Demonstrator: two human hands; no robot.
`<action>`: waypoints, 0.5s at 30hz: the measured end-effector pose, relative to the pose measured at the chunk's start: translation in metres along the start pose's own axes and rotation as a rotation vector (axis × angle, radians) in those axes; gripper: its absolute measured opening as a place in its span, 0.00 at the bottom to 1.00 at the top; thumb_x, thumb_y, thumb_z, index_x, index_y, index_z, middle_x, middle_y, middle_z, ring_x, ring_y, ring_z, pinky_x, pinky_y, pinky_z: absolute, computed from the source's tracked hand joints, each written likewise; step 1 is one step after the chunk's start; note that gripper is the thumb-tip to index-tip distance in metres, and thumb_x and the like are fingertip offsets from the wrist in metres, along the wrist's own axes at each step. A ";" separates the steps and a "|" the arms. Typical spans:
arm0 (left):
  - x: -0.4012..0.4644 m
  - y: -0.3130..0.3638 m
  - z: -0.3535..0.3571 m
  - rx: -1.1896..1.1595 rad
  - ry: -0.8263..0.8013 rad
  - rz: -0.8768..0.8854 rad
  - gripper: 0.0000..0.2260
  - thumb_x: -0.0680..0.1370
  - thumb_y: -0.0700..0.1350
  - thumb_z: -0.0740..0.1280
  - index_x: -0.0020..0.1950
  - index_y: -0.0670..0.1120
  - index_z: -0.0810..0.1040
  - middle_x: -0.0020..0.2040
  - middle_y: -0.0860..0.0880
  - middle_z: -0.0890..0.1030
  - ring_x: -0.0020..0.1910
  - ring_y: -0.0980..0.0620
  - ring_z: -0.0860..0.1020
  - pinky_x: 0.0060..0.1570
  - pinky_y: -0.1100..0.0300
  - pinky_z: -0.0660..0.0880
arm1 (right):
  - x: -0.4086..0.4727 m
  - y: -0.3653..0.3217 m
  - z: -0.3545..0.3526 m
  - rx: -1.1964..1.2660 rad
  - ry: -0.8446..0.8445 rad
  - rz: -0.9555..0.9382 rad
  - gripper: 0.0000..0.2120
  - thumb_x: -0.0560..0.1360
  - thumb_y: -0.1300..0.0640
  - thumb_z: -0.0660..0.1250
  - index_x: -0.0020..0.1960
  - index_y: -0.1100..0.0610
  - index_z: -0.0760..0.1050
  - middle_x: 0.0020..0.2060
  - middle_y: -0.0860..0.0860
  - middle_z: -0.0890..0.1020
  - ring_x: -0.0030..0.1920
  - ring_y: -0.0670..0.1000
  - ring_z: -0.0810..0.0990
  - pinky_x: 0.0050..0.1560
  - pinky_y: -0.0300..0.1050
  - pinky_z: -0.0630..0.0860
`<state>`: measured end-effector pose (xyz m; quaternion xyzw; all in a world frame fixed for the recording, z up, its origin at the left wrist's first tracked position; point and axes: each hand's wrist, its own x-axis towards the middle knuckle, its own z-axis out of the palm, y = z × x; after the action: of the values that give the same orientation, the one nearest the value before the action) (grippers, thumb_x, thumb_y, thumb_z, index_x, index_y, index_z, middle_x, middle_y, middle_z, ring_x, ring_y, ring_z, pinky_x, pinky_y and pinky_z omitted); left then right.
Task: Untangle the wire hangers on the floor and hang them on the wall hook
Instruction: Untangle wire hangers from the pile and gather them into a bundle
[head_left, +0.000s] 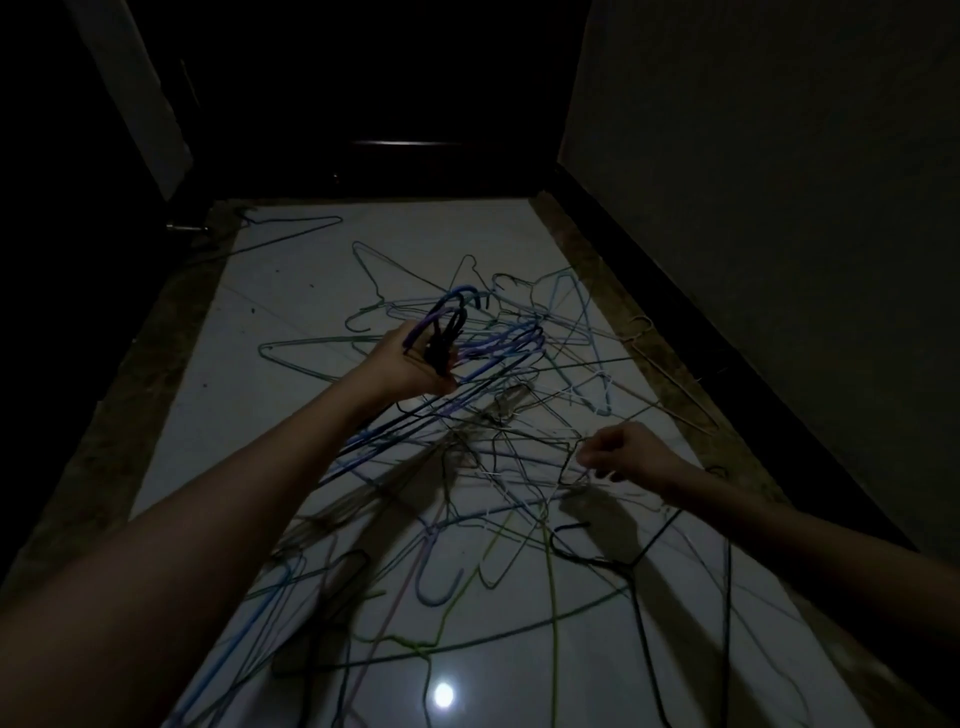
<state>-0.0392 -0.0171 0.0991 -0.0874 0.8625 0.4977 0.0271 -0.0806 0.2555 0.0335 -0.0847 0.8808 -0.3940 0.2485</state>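
Two arms outstretched, left hand (415, 364) gripping bunched hangers (457, 322), right hand (621, 457) pinching a wire (569, 470).

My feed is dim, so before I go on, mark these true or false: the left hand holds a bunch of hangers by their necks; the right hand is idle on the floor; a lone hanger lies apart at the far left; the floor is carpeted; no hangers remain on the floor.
1. The left hand holds a bunch of hangers by their necks: true.
2. The right hand is idle: false, it pinches a wire in the tangled pile.
3. A lone hanger lies apart, far left: true.
4. Carpeted floor: false, glossy tile reflecting a light.
5. No hangers remain: false, many still lie tangled.
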 end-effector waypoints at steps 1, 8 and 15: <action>0.003 -0.001 0.001 -0.009 -0.011 -0.009 0.16 0.69 0.27 0.68 0.38 0.46 0.69 0.34 0.49 0.72 0.36 0.51 0.72 0.37 0.60 0.68 | 0.000 0.009 -0.005 0.005 0.051 0.034 0.02 0.73 0.63 0.69 0.43 0.62 0.78 0.39 0.59 0.80 0.35 0.49 0.76 0.35 0.38 0.72; 0.011 0.007 0.010 0.013 -0.009 0.022 0.16 0.70 0.26 0.67 0.37 0.45 0.68 0.33 0.50 0.71 0.33 0.55 0.71 0.30 0.73 0.69 | 0.005 0.021 -0.005 0.435 0.202 0.190 0.19 0.76 0.61 0.66 0.65 0.66 0.68 0.57 0.64 0.76 0.51 0.60 0.78 0.42 0.45 0.75; 0.013 0.006 0.012 0.095 0.045 0.052 0.12 0.70 0.29 0.69 0.40 0.44 0.71 0.37 0.47 0.74 0.38 0.49 0.74 0.40 0.60 0.74 | 0.030 0.009 0.010 0.716 0.263 0.274 0.07 0.80 0.64 0.57 0.43 0.60 0.68 0.58 0.69 0.75 0.50 0.65 0.80 0.39 0.51 0.79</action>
<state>-0.0532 -0.0060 0.0965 -0.0746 0.8876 0.4546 -0.0012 -0.1014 0.2448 0.0103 0.1765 0.7152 -0.6468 0.1975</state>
